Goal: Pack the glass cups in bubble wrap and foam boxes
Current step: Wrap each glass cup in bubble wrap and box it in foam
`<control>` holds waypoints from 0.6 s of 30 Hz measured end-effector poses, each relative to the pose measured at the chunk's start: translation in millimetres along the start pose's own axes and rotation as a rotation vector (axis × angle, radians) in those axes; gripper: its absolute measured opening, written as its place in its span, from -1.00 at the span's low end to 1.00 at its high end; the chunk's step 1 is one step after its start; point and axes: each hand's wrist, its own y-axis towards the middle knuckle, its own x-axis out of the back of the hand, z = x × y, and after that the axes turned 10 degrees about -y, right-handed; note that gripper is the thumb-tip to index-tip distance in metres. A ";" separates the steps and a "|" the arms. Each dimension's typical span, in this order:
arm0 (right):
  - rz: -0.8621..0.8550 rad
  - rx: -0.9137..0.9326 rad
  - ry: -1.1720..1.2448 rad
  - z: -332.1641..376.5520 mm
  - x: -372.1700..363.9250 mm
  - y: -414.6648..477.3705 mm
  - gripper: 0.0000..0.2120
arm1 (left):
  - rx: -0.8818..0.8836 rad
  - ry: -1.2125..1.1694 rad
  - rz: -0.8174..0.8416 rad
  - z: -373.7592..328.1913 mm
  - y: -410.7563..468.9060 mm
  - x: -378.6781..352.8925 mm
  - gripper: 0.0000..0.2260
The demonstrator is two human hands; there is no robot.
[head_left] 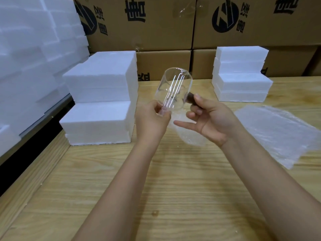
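Observation:
A clear glass cup (pixel 174 89) with a dark brown handle (pixel 189 97) is held tilted above the wooden table (pixel 173 188). My left hand (pixel 152 117) pinches the cup's lower end with curled fingers. My right hand (pixel 208 119) holds the dark handle between thumb and forefinger, its other fingers stretched toward the left. A crumpled piece of bubble wrap (pixel 191 136) lies on the table under my hands. A pile of flat bubble wrap sheets (pixel 281 131) lies to the right. White foam boxes (pixel 102 98) are stacked at the left, and more foam boxes (pixel 241 75) stand at the back right.
Brown cardboard cartons (pixel 156 23) with black print form a wall behind the table. A large heap of white foam pieces (pixel 31 58) fills the far left, beyond the table's left edge (pixel 26 188).

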 end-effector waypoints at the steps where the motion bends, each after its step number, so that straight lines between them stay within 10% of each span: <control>1: -0.027 0.012 -0.027 -5.2 -2.5 1.8 -0.83 | 0.027 -0.032 0.013 -0.8 -0.5 -0.3 -0.88; 7: -0.250 0.134 -0.123 -9.4 8.4 6.4 -0.88 | 0.198 -0.220 0.235 -3.5 9.3 15.1 -0.68; 18: -0.272 0.255 -0.168 1.8 23.3 6.5 -0.91 | -0.266 0.234 0.581 -0.3 7.5 17.7 -0.49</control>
